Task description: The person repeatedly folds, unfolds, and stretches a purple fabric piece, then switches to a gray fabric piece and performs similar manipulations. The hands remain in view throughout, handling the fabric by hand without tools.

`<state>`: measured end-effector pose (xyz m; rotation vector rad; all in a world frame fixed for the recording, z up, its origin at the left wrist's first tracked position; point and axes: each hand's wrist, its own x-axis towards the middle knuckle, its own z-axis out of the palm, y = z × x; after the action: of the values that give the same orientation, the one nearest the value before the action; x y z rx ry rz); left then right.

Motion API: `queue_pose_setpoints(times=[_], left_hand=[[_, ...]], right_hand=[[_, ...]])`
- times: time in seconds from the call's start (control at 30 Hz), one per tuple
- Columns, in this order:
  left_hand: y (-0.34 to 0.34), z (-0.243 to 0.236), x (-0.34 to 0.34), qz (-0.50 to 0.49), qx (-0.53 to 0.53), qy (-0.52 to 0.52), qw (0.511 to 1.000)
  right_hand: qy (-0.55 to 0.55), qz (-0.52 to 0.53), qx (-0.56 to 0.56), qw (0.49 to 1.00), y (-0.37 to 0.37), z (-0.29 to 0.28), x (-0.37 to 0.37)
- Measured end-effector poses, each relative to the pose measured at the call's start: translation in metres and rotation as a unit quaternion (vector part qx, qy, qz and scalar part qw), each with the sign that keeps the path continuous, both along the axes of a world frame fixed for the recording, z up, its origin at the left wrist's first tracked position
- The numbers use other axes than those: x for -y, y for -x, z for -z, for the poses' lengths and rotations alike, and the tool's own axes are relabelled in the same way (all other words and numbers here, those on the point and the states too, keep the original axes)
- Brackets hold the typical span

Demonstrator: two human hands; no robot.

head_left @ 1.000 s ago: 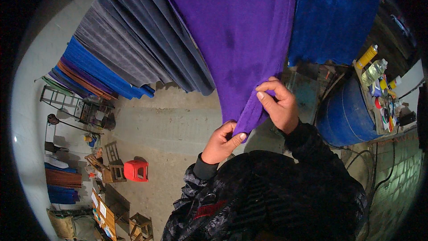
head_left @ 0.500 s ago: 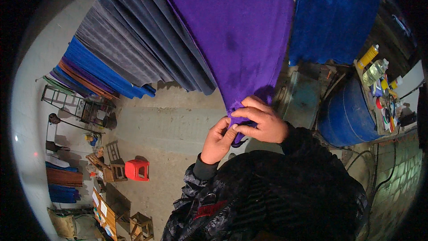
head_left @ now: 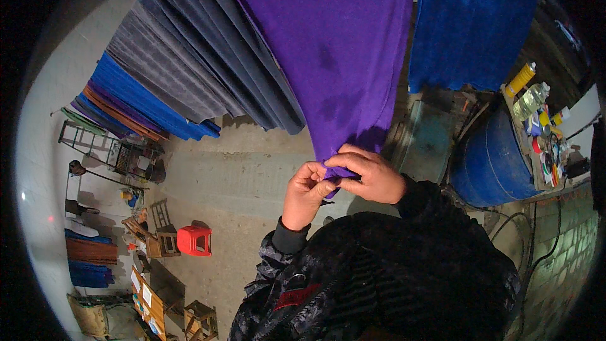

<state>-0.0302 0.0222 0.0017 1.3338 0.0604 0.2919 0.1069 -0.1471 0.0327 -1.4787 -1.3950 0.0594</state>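
Observation:
A long purple cloth (head_left: 334, 57) hangs down from above and narrows to a gathered lower end between my hands. My left hand (head_left: 305, 194) pinches that end from the left, thumb and fingers closed on the fabric. From the right, my right hand (head_left: 369, 173) grips the same bunched end, its fingers bent over the cloth. The two hands meet at the thumbs and fingertips. A small tip of purple pokes out below them. Darker patches show on the cloth just above my hands. The fingertips partly cover the gathered fabric.
Grey cloths (head_left: 202, 44) hang at the left, a dark blue cloth (head_left: 470, 25) at the right. A blue barrel (head_left: 489, 164) stands right, beside a shelf of bottles. On the floor at left are a red stool (head_left: 194, 240) and a wooden table (head_left: 148, 303).
Both hands have shifted slightly on the gathered end, and the cloth's lower part has moved a little left. My right fingers lie closer over the fabric.

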Motion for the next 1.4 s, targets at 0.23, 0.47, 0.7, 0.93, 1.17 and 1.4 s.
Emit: queue_pose_setpoints(times=[0.23, 0.47, 0.7, 0.93, 1.17, 1.4], left_hand=[[0.0, -0.005, 0.009, 0.009, -0.024, -0.017, 1.0], [-0.007, 0.006, 0.009, -0.01, 0.002, -0.157, 0.988], [-0.008, 0.01, 0.014, -0.002, 0.013, -0.121, 0.993], [-0.006, 0.015, 0.01, -0.009, -0.02, -0.147, 0.989], [-0.002, 0.019, 0.005, -0.039, -0.034, -0.18, 0.982], [0.002, 0.019, -0.001, -0.037, -0.04, -0.169, 0.984]], right_hand=[[-0.017, 0.014, -0.057, 0.998, 0.002, -0.006, 0.003], [-0.048, 0.043, -0.081, 0.995, -0.001, -0.011, 0.006], [-0.08, 0.053, -0.085, 0.992, -0.004, -0.011, 0.005], [-0.089, 0.1, -0.102, 0.986, -0.007, -0.007, 0.007], [-0.093, 0.167, -0.122, 0.974, -0.015, -0.005, 0.01], [-0.102, 0.214, -0.098, 0.967, -0.025, -0.015, 0.008]])
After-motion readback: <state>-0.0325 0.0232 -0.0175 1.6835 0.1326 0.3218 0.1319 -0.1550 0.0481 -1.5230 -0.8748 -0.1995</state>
